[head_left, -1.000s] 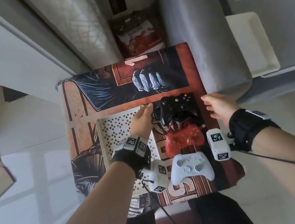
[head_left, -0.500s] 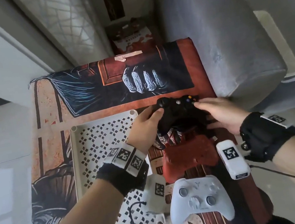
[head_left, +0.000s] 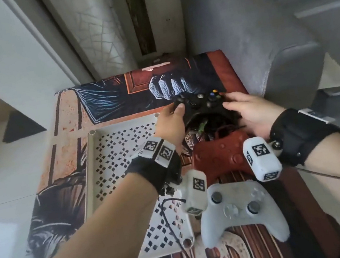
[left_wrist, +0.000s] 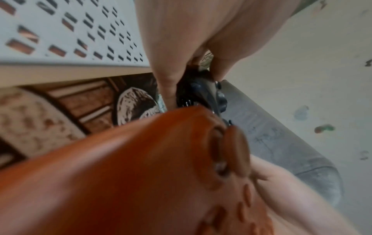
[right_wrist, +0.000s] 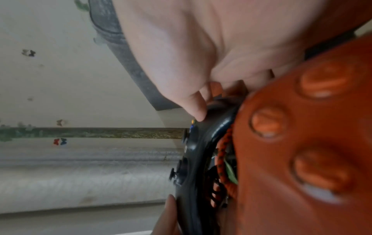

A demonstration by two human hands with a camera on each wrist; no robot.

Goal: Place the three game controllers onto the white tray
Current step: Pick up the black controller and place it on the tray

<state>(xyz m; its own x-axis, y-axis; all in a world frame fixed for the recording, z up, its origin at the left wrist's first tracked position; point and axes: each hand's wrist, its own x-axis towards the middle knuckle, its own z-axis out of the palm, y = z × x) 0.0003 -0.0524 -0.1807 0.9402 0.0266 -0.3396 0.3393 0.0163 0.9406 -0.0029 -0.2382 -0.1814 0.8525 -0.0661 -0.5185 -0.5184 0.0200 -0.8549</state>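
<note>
- Centrally, the black controller (head_left: 202,106) is held between both hands at the far end of the controller row, to the right of the white tray (head_left: 93,165); whether it rests on the tabletop (head_left: 66,115) or is lifted off it cannot be told.
- Left hand (head_left: 172,126): thumb curled over the controller's left grip, remaining fingers hidden beneath the body; in the left wrist view one finger (left_wrist: 167,89) runs down the near side of the black shell (left_wrist: 203,93).
- Right hand (head_left: 250,112): fingers curled round the right grip, fingertips (right_wrist: 196,111) pressed on the face just beside the coloured buttons.
- Under the black controller, a tangle of cable (head_left: 206,129), red-and-black braided in the right wrist view (right_wrist: 223,152); its ends are hidden.
- Red controller (head_left: 222,158): on the tabletop just nearer than the black one, partly covered by the wrist-mounted marker blocks; it fills both wrist views (left_wrist: 120,174) (right_wrist: 302,143) as an out-of-focus mass.
- White controller (head_left: 240,209): nearest in the row, face up, just beside the tray's near right corner.
- Tray: perforated, on the printed tabletop cover, left of the row; its near portion is hidden by the left forearm.
- Grey sofa arm (head_left: 263,44): right of the tabletop, cut off by the frame edge.
</note>
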